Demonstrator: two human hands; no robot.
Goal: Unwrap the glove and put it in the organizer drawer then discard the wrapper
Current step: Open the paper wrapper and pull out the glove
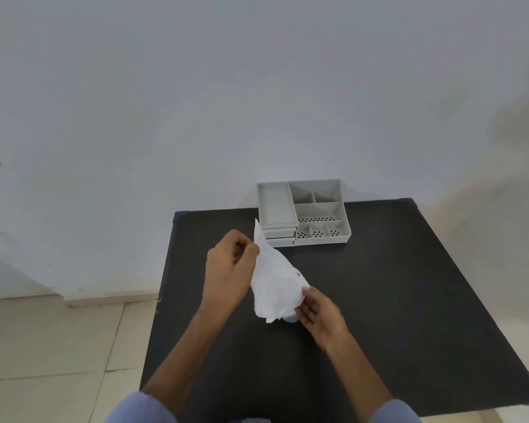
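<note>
Both hands pinch the white wrapper (276, 282): left hand (231, 264) its top corner, right hand (316, 312) the lower edge; peeling slowly should avoid tearing.

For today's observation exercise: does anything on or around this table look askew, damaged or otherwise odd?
Little stands out. The grey organizer sits at the table's far edge, apparently overhanging it, top drawer pulled out. The white wrapper's lower edge looks ragged; the left hand and right hand hold it. Nothing spilled.
</note>
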